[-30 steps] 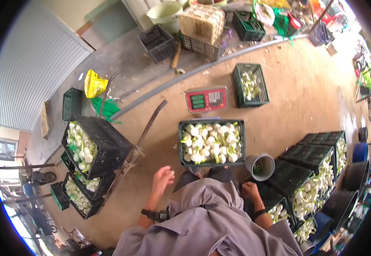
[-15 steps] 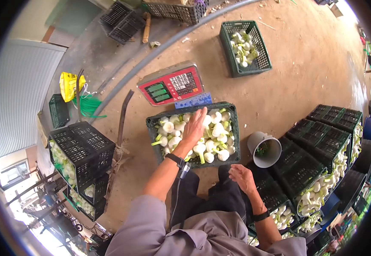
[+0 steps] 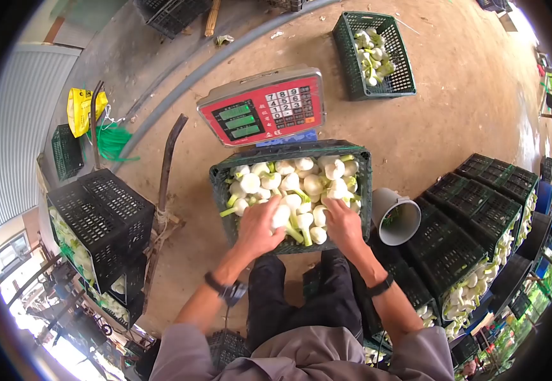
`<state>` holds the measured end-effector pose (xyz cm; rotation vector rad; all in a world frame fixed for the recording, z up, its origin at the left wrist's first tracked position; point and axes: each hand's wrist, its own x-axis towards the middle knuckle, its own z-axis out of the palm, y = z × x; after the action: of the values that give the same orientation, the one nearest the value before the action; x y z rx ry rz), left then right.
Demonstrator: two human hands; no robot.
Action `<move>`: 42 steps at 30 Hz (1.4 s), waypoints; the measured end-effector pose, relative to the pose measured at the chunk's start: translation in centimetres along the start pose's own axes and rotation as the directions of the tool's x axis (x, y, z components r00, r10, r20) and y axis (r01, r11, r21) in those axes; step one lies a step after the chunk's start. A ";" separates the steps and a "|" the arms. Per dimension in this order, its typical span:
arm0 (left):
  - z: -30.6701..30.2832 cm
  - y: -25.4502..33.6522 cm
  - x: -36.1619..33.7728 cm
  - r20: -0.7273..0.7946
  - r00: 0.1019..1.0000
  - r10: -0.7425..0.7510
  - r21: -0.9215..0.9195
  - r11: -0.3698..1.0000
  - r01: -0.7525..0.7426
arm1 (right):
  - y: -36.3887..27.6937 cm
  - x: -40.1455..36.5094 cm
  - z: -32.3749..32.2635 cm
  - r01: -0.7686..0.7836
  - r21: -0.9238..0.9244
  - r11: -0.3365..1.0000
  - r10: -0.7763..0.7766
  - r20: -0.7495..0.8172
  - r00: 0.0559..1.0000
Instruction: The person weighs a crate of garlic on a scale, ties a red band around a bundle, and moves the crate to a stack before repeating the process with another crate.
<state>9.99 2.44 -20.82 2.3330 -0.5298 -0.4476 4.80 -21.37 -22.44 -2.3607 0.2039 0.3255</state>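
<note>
A dark green plastic crate (image 3: 366, 190) full of white garlic bulbs (image 3: 313, 185) with short green stems sits in front of me, just before a scale's display. My left hand (image 3: 260, 227) is closed around a white bulb at the near left part of the heap. Over the near right part, my right hand (image 3: 344, 223) is also closed, its fingertips down among the bulbs, so what they grip is hidden. Beyond the crate stands the red scale display (image 3: 262, 108) with a keypad, and part of a blue patterned surface (image 3: 289, 138) shows beneath it.
To the right are a grey bucket (image 3: 398, 219) and stacked black crates (image 3: 447, 244) of bulbs. More stacked crates (image 3: 101, 213) stand at left beside a bent dark bar (image 3: 167, 165). A green crate (image 3: 377, 89) partly filled with bulbs lies farther off. A grey hose (image 3: 206, 68) crosses the floor.
My left hand has moved from the middle of the heap back to its near left. My right hand has come up from beside the crate onto the bulbs. The view has shifted closer.
</note>
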 end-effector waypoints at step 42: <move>2.9 6.3 -2.6 0.248 0.804 -0.540 -0.950 0.027 0.312 | 6.5 13.0 -15.8 -0.424 0.781 0.459 0.190 0.380 0.905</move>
<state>4.87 -2.17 -17.99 1.0757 0.5710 -0.5912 18.42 -37.71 -19.44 -1.2452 0.5514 0.5366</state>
